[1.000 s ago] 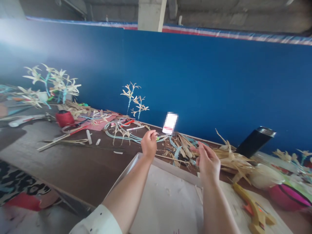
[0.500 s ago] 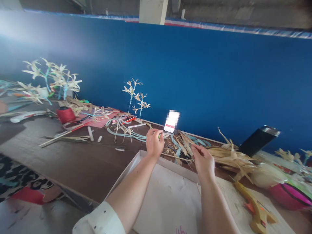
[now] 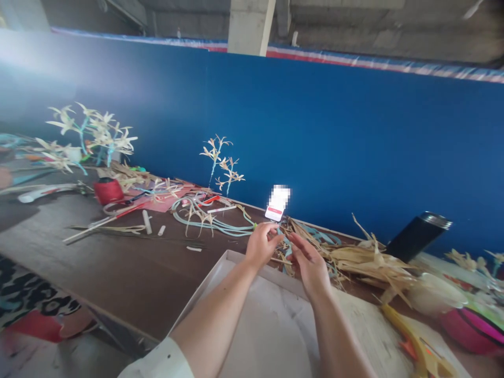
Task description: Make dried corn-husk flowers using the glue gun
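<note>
My left hand (image 3: 262,245) is pinched on a thin pale blue strip (image 3: 284,239) just past the far rim of a shallow white tray (image 3: 236,294). My right hand (image 3: 309,262) is right beside it, fingers curled and touching the same strip among a heap of dried straw-coloured leaves (image 3: 366,260). Both forearms reach over the tray. A loose coil of pale blue strips (image 3: 214,223) lies to the left of my hands on the brown table (image 3: 118,262).
Small flower stems made of dried leaves (image 3: 220,163) stand against the blue wall (image 3: 315,131); a bigger bunch (image 3: 90,136) stands far left by a red spool (image 3: 106,190). A black flask (image 3: 417,236) leans at right. A yellow glue gun (image 3: 413,341) and a pink bowl (image 3: 472,328) lie at bottom right.
Both hands have come together: the left moved right, the right moved left and forward. They now meet on the blue strip by the leaf heap.
</note>
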